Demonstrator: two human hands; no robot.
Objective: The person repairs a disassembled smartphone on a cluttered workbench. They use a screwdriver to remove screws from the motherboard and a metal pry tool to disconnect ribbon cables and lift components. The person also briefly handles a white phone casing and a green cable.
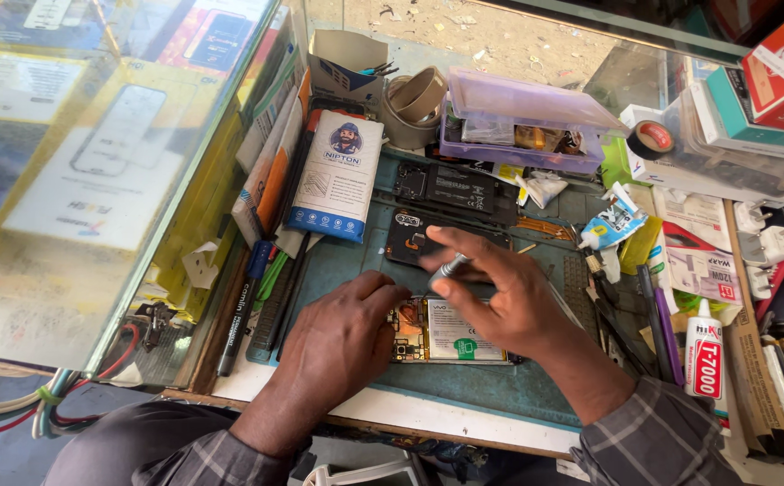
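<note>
An opened phone (450, 335) lies face down on the teal work mat (518, 387), its circuit board and white-labelled battery exposed. My left hand (338, 346) rests on the phone's left end, fingers pressing near the board. My right hand (500, 292) hovers over the phone and pinches a small silver-handled screwdriver (448, 267) between thumb and fingers, its tip pointing down toward the board. A black phone back cover (428, 236) lies just beyond the hands.
A blue and white screen-protector packet (338, 175) leans at the left. Tape rolls (414, 103) and a purple plastic parts box (527, 121) sit behind. Glue bottle (704, 355), white chargers (765, 243), tweezers and pens crowd the right. A glass showcase (95, 180) borders the left.
</note>
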